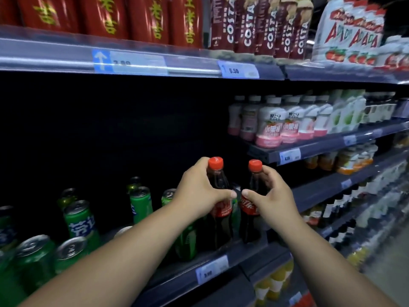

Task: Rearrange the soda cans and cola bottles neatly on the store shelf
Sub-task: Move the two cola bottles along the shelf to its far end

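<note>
On shelf (pixel 174 281), upright red-capped cola bottles (pixel 221 229)

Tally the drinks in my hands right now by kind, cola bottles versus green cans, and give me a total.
Cola bottles: 2, the left cola bottle in the left hand, the right cola bottle in the right hand.
Green cans: 0, none is held.
Total held: 2.

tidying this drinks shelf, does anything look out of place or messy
Yes. The green soda cans stand scattered, not in straight rows. One green can shows between the left cola bottle and right cola bottle, mixed in with them. The left hand and right hand grip those bottles. No spill or damage shows.
</note>
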Tool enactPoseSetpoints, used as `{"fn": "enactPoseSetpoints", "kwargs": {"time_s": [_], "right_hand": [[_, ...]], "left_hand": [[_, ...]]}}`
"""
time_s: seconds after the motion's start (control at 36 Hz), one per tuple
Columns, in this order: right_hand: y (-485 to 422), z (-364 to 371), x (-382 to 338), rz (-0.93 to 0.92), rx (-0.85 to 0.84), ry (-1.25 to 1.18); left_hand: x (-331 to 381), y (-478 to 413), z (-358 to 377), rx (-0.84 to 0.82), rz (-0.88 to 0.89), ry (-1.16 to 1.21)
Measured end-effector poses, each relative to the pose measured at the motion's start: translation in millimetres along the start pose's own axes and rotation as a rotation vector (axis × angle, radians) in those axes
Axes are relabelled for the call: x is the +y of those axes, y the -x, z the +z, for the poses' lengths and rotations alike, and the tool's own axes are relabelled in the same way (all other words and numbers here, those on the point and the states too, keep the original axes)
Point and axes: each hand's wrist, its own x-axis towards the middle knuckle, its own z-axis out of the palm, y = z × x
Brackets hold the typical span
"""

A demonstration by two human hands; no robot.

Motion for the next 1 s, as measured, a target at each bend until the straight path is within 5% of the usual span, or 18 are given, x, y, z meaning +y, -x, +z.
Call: {"fn": "enactPoseSetpoints", "kwargs": {"time_s": [0.31, 0.67, 1.0], "right_hand": [[-39, -30, 25, -0.098, -0.081, -0.086], [-87, -20, -31, -0.287, -0.072, -0.130], [-139, 27, -38, -0.309, -0.003, -0.100]], "left_hand": [[26, -27, 36, 0.146, -0.042, 0.011], [41, -71, -7, 0.308, 0.079, -0.086], [3, -116, -21, 0.285, 0.002, -0.129]]}}
